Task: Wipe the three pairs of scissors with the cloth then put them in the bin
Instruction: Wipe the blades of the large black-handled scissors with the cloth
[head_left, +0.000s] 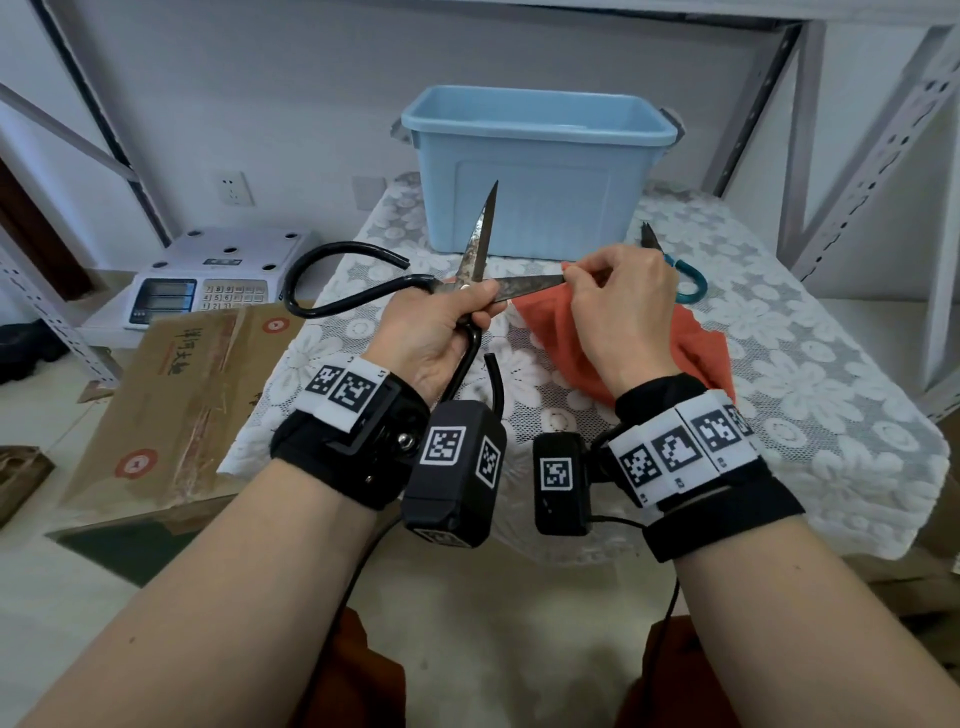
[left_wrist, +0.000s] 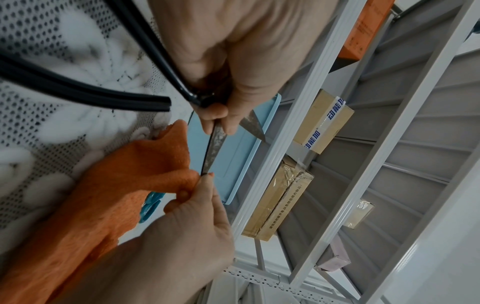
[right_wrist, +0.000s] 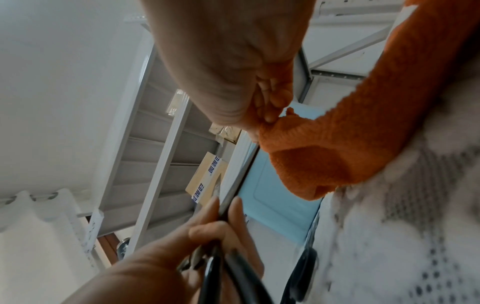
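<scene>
Large rusty scissors (head_left: 475, 260) with black loop handles are held above the lace-covered table, blades spread wide. My left hand (head_left: 441, 322) grips them at the pivot; one blade points up toward the blue bin (head_left: 535, 171). The other blade (left_wrist: 214, 148) runs right into the orange cloth (head_left: 561, 338), which my right hand (head_left: 618, 306) pinches around the blade's tip. In the right wrist view the cloth (right_wrist: 324, 154) hangs from my right hand's fingers (right_wrist: 267, 111). A teal-handled pair of scissors (head_left: 693, 288) lies on the table behind my right hand. A third pair is not in view.
The lace tablecloth (head_left: 805, 389) covers a small table with the bin at its back edge. A weighing scale (head_left: 208, 275) and a flattened cardboard box (head_left: 187, 395) lie to the left. Metal shelf posts (head_left: 872, 156) stand at the right, with boxes (left_wrist: 322, 121) on the shelves.
</scene>
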